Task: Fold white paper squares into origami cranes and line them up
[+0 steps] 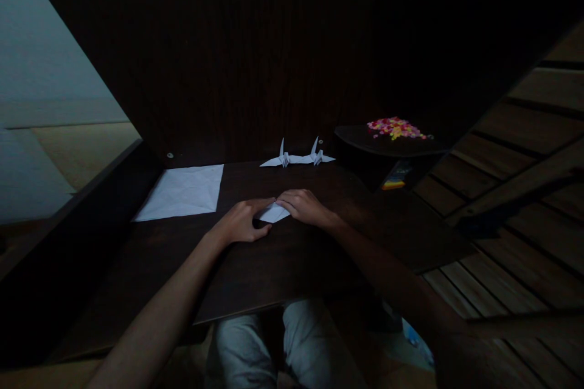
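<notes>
A small piece of folded white paper point(275, 213) lies on the dark wooden desk, with a pointed near edge. My left hand point(241, 220) rests over its left side, fingers stretched along the far edge and thumb apart near the close edge. From the right, my right hand point(302, 205) has bent fingers pressing the paper's upper right part, the fingertips of both hands almost meeting. Those fingers hide the paper's far edge. Behind the hands stand two white origami cranes point(283, 161), side by side with wings touching or overlapping.
A flat white paper sheet point(187, 192) lies at the back left, by the side panel point(68, 219). On a rounded shelf point(360, 138) at right sits a pile of small pink, red and yellow pieces point(396, 127). Below it is a small colourful item point(396, 176). A slatted wooden surface point(524, 152) lies beyond.
</notes>
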Demonstrator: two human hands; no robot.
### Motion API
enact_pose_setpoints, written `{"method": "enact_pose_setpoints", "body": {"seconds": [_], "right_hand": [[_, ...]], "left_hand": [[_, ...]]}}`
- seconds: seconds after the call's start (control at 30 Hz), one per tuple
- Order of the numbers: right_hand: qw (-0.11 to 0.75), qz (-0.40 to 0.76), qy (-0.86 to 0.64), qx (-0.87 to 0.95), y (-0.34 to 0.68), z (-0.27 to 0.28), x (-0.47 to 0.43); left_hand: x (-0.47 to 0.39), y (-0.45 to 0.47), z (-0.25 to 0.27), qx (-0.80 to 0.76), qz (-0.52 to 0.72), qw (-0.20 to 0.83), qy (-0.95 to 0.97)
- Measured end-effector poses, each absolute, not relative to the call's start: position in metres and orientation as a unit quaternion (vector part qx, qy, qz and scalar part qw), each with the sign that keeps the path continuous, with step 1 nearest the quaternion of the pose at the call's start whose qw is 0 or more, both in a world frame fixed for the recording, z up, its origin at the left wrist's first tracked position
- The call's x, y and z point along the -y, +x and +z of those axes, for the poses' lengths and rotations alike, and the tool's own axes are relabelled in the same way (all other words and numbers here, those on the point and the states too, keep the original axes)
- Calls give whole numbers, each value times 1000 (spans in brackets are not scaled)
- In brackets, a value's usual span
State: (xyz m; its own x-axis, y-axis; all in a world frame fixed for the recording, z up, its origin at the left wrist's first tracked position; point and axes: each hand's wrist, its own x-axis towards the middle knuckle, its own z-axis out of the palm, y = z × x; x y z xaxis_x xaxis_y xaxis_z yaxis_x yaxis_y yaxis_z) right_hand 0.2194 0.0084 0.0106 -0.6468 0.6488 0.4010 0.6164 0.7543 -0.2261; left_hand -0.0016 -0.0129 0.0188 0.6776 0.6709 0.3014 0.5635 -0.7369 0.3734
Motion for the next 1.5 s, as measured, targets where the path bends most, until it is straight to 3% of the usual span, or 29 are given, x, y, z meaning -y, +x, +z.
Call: {"method": "enact_pose_setpoints", "body": {"seconds": [0.37,0.63,1.0,1.23,1.5], "right_hand": [[283,65,-374,881,219,13,-5],[376,50,-372,848,218,24,1],[497,25,-374,782,215,25,1],[532,181,-432,705,213,16,-9],[444,459,-393,661,208,13,-10]], "left_hand": [[10,1,16,-366,247,121,889],[12,3,24,-413,322,161,837],[2,2,19,-480,432,377,665],[9,8,23,-461,459,545,529],[14,14,26,-412,428,618,515]]}}
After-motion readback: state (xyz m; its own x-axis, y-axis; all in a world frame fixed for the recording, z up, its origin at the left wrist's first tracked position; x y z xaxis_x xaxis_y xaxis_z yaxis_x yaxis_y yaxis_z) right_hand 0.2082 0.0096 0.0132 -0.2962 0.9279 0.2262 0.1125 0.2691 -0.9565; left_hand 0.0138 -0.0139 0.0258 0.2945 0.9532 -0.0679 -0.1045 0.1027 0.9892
